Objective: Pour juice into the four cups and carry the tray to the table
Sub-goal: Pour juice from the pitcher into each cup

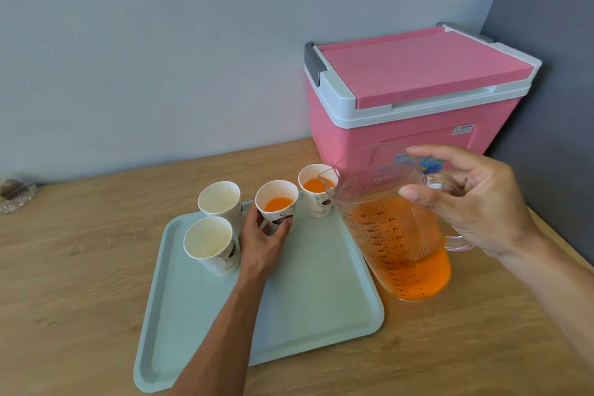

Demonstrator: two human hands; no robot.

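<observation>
The clear ribbed jug (392,235) carried a printed scale headed "ml" and "pts", with numbers such as 1300, 1200 and 1100. The label on the pink cooler (418,90) behind it was too small to read. The jug stood nearly upright on the wooden table (80,267), just right of the green tray (321,299), with its spout toward the cups and its handle to the right. It was more than half full of orange juice. The right hand (475,202) was at the handle, thumb over the rim, but I could not tell if it really gripped. The left hand (263,235) curled thumb and fingers round the held cup (276,202), which contained juice. The second juice cup (316,193) stood beside it, and the empty cups (209,244) were to the left.
</observation>
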